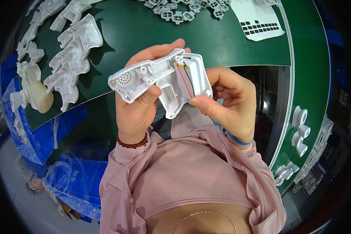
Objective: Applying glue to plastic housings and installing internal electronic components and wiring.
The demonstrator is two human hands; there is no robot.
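Between my two hands is a white plastic housing half (165, 76), its hollow inside facing up. A round grille of small holes shows at its left end. At its right end sits a white box-shaped insert (195, 72), with a red wire (184, 80) and a dark wire running along it. My left hand (138, 105) is closed round the housing from below, thumb over the near edge and fingers behind the far edge. My right hand (232, 99) pinches the right end at the insert, thumb on the near corner.
Several white housing shells (72, 62) lie in a row on the green table (132, 27) at the left. Small light-grey clips (177, 16) are heaped at the far edge. A white sheet with black pads (261, 29) lies far right. White ring-shaped parts (299, 126) stand along the right side.
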